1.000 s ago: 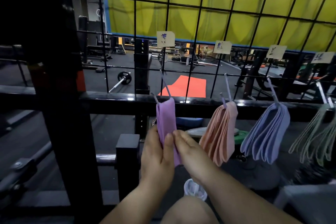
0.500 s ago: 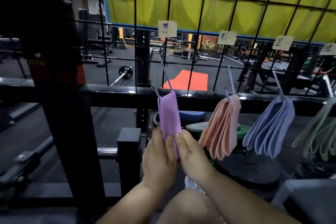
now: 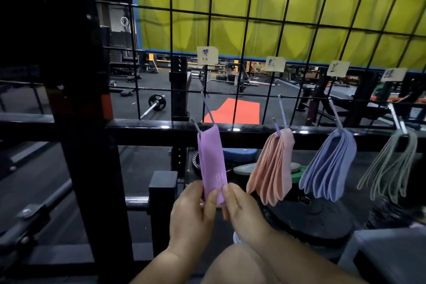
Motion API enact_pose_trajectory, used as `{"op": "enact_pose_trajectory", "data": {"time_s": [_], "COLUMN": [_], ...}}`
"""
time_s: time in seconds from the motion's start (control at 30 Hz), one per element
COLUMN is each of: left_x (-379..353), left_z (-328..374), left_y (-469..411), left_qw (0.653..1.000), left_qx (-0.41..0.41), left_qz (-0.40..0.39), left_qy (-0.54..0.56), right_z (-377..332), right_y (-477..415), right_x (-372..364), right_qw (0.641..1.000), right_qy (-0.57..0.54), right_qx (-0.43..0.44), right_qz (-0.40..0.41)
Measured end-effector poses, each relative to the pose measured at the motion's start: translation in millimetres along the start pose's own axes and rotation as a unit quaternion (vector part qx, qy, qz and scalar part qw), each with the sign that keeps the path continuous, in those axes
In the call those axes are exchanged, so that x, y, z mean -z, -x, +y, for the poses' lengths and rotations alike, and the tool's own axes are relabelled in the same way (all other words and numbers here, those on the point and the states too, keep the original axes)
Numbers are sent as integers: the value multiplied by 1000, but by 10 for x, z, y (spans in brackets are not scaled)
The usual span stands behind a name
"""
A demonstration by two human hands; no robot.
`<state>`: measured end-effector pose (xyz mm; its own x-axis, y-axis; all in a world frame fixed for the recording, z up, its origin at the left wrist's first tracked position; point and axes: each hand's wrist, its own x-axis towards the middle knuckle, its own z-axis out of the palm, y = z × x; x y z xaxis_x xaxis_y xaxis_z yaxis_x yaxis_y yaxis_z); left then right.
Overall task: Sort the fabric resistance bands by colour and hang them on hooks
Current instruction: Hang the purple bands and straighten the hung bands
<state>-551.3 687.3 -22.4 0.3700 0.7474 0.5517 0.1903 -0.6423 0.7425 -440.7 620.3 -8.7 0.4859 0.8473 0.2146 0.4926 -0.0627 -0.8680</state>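
Purple bands (image 3: 211, 159) are at 6 o'clock, just below frame centre. They hang flat from the first hook (image 3: 208, 109) on the wire grid (image 3: 253, 30), in front of the black rail (image 3: 143, 127).

Left hand (image 3: 191, 212): grip pinches the bands' bottom end, thumb on the front face and fingers behind.
Right hand (image 3: 243, 211): grip pinches the same bottom end from the 3 o'clock side, thumb tip on the band edge. The two thumbs are just beside each other. White print "01" shows on the band just above the thumbs.

Other bundles along the rail, each on its own hook and fanned out:
- pink bands (image 3: 272, 166) at 4 o'clock, nearest the purple
- blue bands (image 3: 329, 163) next out toward 3 o'clock
- green bands (image 3: 391, 163) near the 3 o'clock frame edge

A paper label (image 3: 207, 55) is clipped to the grid at 12 o'clock of each bundle. The writing is too small to read.

Weight plates (image 3: 311, 212) are stacked under the pink and blue bundles. Beyond the grid are a red mat (image 3: 237, 113), a barbell (image 3: 156, 105) at 10 o'clock and a yellow curtain (image 3: 276, 18) at 12.
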Motion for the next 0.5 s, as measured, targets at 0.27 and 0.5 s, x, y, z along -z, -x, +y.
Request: {"op": "enact_pose_trajectory", "data": {"time_s": [0.27,0.5], "left_x": [92,129], "left_z": [4,201], "left_y": [58,15], "left_qw": [996,993], "left_qx": [-23,-15], "left_qz": [76,119], "left_qy": [-28,15], "right_z": [-150,-313], "right_y": [110,168], "right_x": [56,196], "right_qw": [998,994], "right_qy": [43,63], "right_qx": [-28,-16], "right_qz": [27,87]}}
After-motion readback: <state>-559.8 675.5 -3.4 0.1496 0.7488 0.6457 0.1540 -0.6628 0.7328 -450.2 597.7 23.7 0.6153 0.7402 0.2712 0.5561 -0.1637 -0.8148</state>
